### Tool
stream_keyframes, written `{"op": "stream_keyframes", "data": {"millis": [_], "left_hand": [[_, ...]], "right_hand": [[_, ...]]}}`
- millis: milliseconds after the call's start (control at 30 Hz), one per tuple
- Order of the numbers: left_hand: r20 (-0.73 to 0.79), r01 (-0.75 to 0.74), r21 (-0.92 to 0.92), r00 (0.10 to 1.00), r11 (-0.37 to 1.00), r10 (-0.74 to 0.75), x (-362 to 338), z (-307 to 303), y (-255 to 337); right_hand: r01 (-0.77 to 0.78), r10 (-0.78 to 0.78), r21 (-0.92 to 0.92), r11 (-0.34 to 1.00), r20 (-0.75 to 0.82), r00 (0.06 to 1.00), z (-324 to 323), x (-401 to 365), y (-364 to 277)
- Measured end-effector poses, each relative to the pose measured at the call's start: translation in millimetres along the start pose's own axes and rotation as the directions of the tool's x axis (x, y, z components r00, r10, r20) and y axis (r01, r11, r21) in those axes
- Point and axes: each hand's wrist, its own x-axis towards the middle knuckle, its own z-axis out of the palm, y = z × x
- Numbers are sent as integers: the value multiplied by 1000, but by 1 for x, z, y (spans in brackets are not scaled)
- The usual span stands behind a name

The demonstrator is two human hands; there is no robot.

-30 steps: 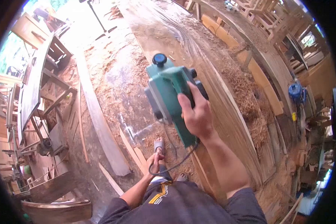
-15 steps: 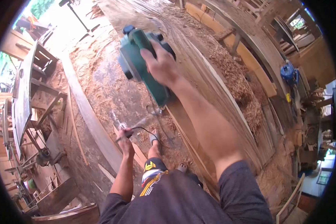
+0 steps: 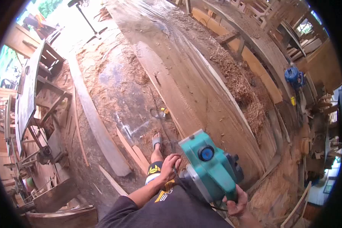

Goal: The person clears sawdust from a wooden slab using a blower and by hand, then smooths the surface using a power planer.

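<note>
My right hand (image 3: 238, 202) is wrapped around the rear handle of a green electric planer (image 3: 216, 173). The planer is held close in front of my body at the near end of a long, wide wooden plank (image 3: 182, 91), overlapping it in this view. A blue-centred knob on the planer faces up, and its grey metal edge shows on the left. My left hand (image 3: 171, 167) has its fingers closed around the planer's dark power cord (image 3: 177, 177), just left of the tool. Loose shavings dot the plank's surface.
Curly wood shavings (image 3: 250, 104) are heaped along the plank's right side. A long narrow board (image 3: 97, 125) and thin offcuts (image 3: 133, 150) lie on the dusty floor at left. Wooden frames stand farther left. A blue machine (image 3: 293, 76) is at right.
My right hand has drawn the planer back from over the plank's far part to near my body. My left hand has moved right and nearer to the planer, still with the cord.
</note>
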Motion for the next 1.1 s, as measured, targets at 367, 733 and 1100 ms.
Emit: {"op": "stream_keyframes", "data": {"millis": [367, 733, 1100], "left_hand": [[-191, 328, -288, 901, 900, -390, 50, -90, -64], [-573, 62, -659, 604, 749, -554, 126, -204, -71], [-504, -2, -319, 847, 948, -168, 60, -132, 0]], "right_hand": [[180, -182, -22, 983, -92, 979, 113, 316, -72], [265, -267, -51, 963, -22, 964, 209, 607, -120], [204, -203, 15, 979, -59, 977, 71, 212, -48]]}}
